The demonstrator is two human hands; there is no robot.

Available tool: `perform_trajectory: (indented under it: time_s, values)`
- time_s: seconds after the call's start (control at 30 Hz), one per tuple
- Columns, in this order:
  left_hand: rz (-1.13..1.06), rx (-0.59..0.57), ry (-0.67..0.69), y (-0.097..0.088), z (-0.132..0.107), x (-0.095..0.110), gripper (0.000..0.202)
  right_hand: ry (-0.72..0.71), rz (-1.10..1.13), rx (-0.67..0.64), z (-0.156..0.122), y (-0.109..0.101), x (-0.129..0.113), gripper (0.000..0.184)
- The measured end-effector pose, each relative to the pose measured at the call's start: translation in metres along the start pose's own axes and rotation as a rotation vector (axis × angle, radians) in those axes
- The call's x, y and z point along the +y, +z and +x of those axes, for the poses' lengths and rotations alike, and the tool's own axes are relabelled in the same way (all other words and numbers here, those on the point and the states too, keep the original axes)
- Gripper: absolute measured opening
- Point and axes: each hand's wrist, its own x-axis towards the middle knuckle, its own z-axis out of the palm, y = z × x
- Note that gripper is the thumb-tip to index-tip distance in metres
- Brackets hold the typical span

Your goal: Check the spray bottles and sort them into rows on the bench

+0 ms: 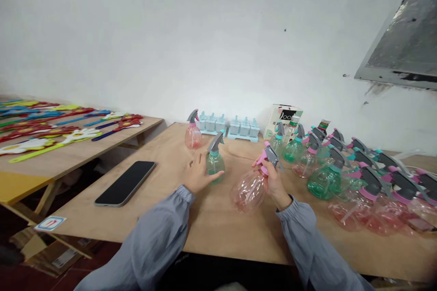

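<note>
My right hand grips a clear pink spray bottle around its neck, just under the grey and pink spray head. That bottle leans, its round body toward the lower left. My left hand is at a green spray bottle standing upright on the table, with the thumb stretched across its lower front and the fingers apart at its left side. Whether the fingertips touch it is partly hidden. Behind my left hand stands another pink spray bottle.
Many pink and green spray bottles crowd the table's right side. Light-blue ice-pop moulds and a printed box line the wall. A phone lies at left. Colourful hand-shaped items cover the neighbouring table.
</note>
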Motion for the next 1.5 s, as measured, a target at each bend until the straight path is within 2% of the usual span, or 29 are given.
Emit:
perform_trajectory:
  time_s: [0.1,0.17,0.27,0.37,0.5,0.57,0.7,0.9,1.0,1.07,1.13,1.2,1.27,1.33,1.37,1.43,1.5]
  values:
    - [0.008,-0.008,0.001,0.0,0.0,0.0,0.079,-0.043,-0.142,-0.037,0.01,-0.012,0.001,0.027]
    - [0.009,-0.016,-0.001,0.0,0.0,0.0,0.079,-0.038,-0.241,0.0,0.019,-0.026,0.002,0.031]
    - [0.006,-0.014,0.003,0.0,0.0,0.0,0.079,-0.026,-0.335,0.2,0.035,-0.056,0.006,0.037]
    - [0.011,-0.023,-0.007,-0.002,0.0,0.002,0.081,-0.079,-0.373,0.386,0.049,-0.084,0.012,0.04]
    - [0.007,-0.033,-0.015,-0.004,0.0,0.003,0.081,-0.151,-0.414,0.472,0.059,-0.104,0.02,0.042]
    - [0.002,-0.028,-0.013,-0.004,-0.001,0.004,0.079,-0.177,-0.476,0.479,0.061,-0.108,0.023,0.041]
    - [-0.009,-0.012,-0.009,-0.001,0.0,0.001,0.074,-0.18,-0.57,0.405,0.064,-0.112,0.028,0.045]
    - [-0.103,0.072,0.057,0.009,0.0,-0.008,0.074,-0.157,-0.6,0.401,0.08,-0.117,0.042,0.053]
    - [-0.123,0.064,0.077,0.012,-0.001,-0.009,0.078,-0.149,-0.582,0.401,0.091,-0.115,0.047,0.059]
    - [-0.133,0.053,0.086,0.013,-0.002,-0.009,0.08,-0.168,-0.603,0.447,0.092,-0.114,0.048,0.07]
    - [-0.148,0.058,0.094,0.015,-0.003,-0.009,0.076,-0.224,-0.672,0.548,0.085,-0.113,0.045,0.079]
    - [-0.172,0.067,0.093,0.017,-0.004,-0.008,0.067,-0.334,-0.738,0.676,0.069,-0.109,0.038,0.081]
    - [-0.208,0.067,0.094,0.019,-0.006,-0.007,0.058,-0.505,-0.742,0.746,0.047,-0.099,0.029,0.074]
    - [-0.251,0.05,0.106,0.019,-0.009,-0.002,0.054,-0.675,-0.711,0.661,0.025,-0.078,0.019,0.062]
    - [-0.266,0.037,0.116,0.019,-0.01,0.001,0.053,-0.724,-0.7,0.549,0.017,-0.065,0.016,0.056]
    - [-0.261,0.014,0.134,0.018,-0.015,0.01,0.056,-0.689,-0.677,0.264,0.004,-0.035,0.012,0.05]
    - [-0.207,0.01,0.149,0.018,-0.021,0.019,0.06,-0.55,-0.639,0.017,-0.001,-0.005,0.012,0.059]
